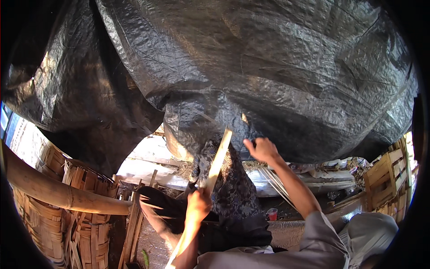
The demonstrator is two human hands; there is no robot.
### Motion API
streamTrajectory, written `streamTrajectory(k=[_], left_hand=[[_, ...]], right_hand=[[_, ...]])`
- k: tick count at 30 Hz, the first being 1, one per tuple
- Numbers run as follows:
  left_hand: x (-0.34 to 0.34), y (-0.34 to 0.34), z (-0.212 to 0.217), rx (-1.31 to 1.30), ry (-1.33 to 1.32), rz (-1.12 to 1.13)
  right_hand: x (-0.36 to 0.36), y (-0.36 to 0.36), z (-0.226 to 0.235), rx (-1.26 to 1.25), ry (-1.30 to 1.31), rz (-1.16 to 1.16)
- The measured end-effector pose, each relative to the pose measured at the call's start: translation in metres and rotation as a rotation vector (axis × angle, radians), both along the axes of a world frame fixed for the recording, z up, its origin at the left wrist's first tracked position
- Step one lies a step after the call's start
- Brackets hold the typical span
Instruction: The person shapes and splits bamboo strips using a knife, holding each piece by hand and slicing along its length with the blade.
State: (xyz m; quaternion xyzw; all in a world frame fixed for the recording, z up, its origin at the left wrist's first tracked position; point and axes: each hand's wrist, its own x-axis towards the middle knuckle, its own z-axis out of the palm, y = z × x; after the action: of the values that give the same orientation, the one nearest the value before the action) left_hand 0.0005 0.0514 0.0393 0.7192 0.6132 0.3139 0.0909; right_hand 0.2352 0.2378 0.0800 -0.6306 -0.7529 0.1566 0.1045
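My left hand (198, 204) is closed around a pale, flat bamboo strip (219, 157). The strip slants up and away from my fist, and its lower end runs back along my forearm. To the right and farther forward, my right hand (263, 150) is raised in front of the dark tarp. Its thumb stands apart from the fingers, and I see nothing held between them. Dark patterned cloth (239, 193) lies over my leg, behind and below the strip. Several thin strips (277, 184) lie beneath my right forearm.
A large black tarp (286, 76) hangs across the front. At left, a thick bamboo pole (67, 193) passes over woven bamboo baskets (42, 224). Another woven basket (386, 172) stands at far right. A red plastic cup (272, 214) sits on the ground, right of the cloth.
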Motion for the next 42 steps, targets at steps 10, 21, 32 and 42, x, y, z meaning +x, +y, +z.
streamTrajectory(k=[10, 21, 32, 42], left_hand=[[-0.006, 0.001, -0.042, 0.29, 0.332, 0.282], [-0.01, 0.03, 0.016, -0.054, -0.104, 0.151], [-0.009, 0.008, -0.022, 0.389, 0.165, 0.223], [-0.015, 0.024, 0.008, -0.055, -0.032, 0.195]], right_hand=[[-0.039, -0.06, 0.022, 0.504, 0.136, 0.326], [-0.038, 0.002, 0.01, 0.27, 0.133, 0.024], [-0.029, -0.038, 0.013, 0.565, -0.172, 0.46], [-0.032, -0.03, 0.007, 0.305, 0.025, 0.096]])
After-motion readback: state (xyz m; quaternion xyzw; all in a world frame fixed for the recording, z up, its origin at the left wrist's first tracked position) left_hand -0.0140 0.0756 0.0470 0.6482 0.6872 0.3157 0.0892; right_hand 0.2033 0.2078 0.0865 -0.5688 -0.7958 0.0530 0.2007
